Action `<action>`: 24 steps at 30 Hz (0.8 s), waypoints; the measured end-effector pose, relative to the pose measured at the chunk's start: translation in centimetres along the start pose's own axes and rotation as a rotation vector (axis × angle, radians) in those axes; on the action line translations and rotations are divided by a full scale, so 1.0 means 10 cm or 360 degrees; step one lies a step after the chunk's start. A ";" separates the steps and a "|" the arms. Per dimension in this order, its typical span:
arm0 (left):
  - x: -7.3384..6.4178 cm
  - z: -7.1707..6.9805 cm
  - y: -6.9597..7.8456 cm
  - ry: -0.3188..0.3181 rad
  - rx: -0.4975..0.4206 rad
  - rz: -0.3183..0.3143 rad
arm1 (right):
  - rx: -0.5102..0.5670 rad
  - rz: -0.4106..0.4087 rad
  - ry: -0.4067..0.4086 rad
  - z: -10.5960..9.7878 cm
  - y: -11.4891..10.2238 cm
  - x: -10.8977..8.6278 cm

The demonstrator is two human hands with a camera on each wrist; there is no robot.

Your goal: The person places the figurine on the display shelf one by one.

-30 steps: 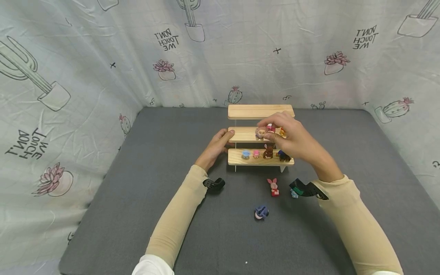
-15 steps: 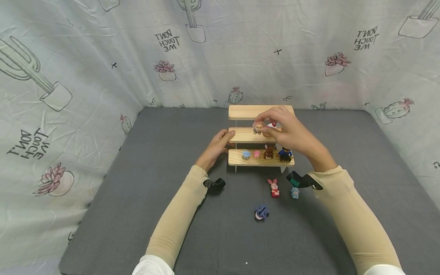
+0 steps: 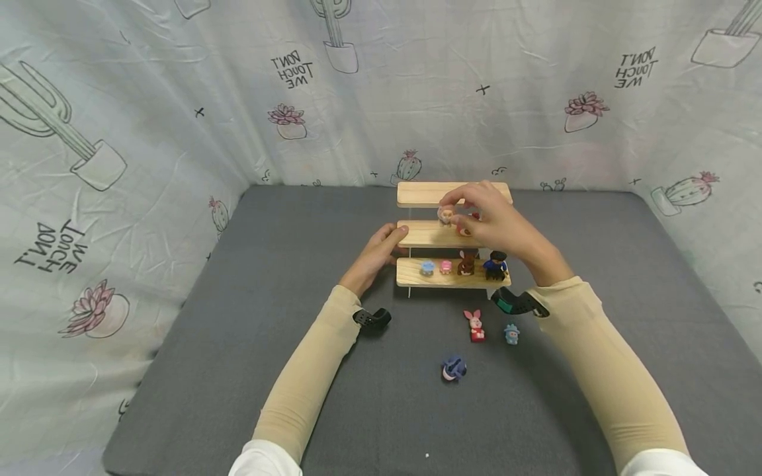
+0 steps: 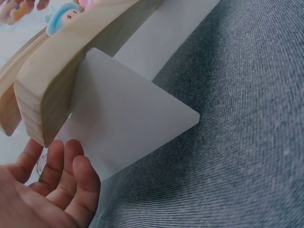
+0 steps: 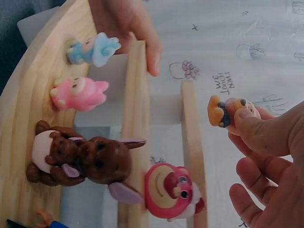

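Figurine (image 5: 230, 109), orange-footed, dark blue at its middle, pinched by right hand (image 3: 497, 223), left hand (image 3: 376, 252) gripping wooden shelf (image 3: 424, 231)

I count my two hands (image 3: 376, 254), two black wrist bands (image 3: 374, 320), one stand (image 5: 135, 109), three wooden shelves (image 3: 419, 193), and nine figures (image 3: 467, 266) in view: four on the lowest shelf (image 3: 409, 272), one on the middle shelf (image 3: 424, 233), three on the table (image 3: 190, 390), one held figure (image 3: 444, 215) in my right hand (image 3: 497, 223)

Small orange-footed figurine (image 5: 225, 113) between fingers (image 5: 266, 132)
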State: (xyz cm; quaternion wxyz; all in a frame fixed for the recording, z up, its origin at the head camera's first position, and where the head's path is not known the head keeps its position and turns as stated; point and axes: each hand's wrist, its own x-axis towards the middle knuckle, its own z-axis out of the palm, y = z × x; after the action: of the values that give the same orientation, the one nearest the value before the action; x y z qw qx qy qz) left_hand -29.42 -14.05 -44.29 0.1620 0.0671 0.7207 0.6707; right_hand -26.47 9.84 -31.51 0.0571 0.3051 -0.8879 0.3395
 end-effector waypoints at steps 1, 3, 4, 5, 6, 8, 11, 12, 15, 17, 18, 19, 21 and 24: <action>0.00 0.00 0.00 0.0000 -0.0003 -0.0005 | -0.0009 -0.0008 -0.0002 0.01 0.01 0.01; 0.01 0.00 -0.01 -0.0005 -0.0003 -0.0008 | -0.0029 -0.0020 0.0000 0.03 0.04 0.02; 0.01 0.01 -0.01 -0.0008 -0.0003 -0.0008 | -0.0050 -0.0032 0.0004 0.04 0.05 0.03; 0.01 0.01 -0.01 -0.0008 -0.0002 -0.0006 | -0.0070 -0.0041 0.0011 0.06 0.06 0.03; 0.01 0.01 -0.01 -0.0009 -0.0001 -0.0005 | -0.0094 -0.0047 0.0016 0.07 0.07 0.04; 0.01 0.01 -0.01 -0.0012 0.0003 -0.0003 | -0.0132 -0.0049 0.0018 0.09 0.10 0.05; 0.01 0.00 -0.02 -0.0013 -0.0001 -0.0003 | -0.0166 -0.0028 0.0005 0.12 0.12 0.06; 0.02 0.00 -0.02 -0.0015 -0.0003 -0.0003 | -0.0175 -0.0018 -0.0003 0.13 0.12 0.06; 0.02 0.00 -0.03 -0.0018 -0.0007 0.0000 | -0.0214 0.0018 -0.0029 0.14 0.12 0.06; 0.01 0.00 -0.03 -0.0023 -0.0008 0.0004 | -0.0242 0.0044 -0.0049 0.15 0.12 0.06; 0.01 0.00 -0.03 -0.0024 -0.0008 0.0006 | -0.0255 0.0057 -0.0059 0.16 0.12 0.06; 0.01 0.00 -0.03 -0.0025 -0.0009 0.0007 | -0.0271 0.0071 -0.0067 0.17 0.12 0.06; 0.01 -0.01 -0.02 -0.0025 -0.0008 0.0009 | -0.0294 0.0091 -0.0079 0.18 0.11 0.06; 0.01 -0.01 -0.02 -0.0022 -0.0003 0.0009 | -0.0328 0.0109 -0.0086 0.19 0.10 0.07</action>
State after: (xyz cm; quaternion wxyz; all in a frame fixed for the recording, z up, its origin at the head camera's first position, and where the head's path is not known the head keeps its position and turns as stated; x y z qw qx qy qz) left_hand -29.52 -14.18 -44.53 0.1651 0.0736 0.7188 0.6713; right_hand -27.40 8.90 -33.36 0.0525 0.2762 -0.9292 0.2398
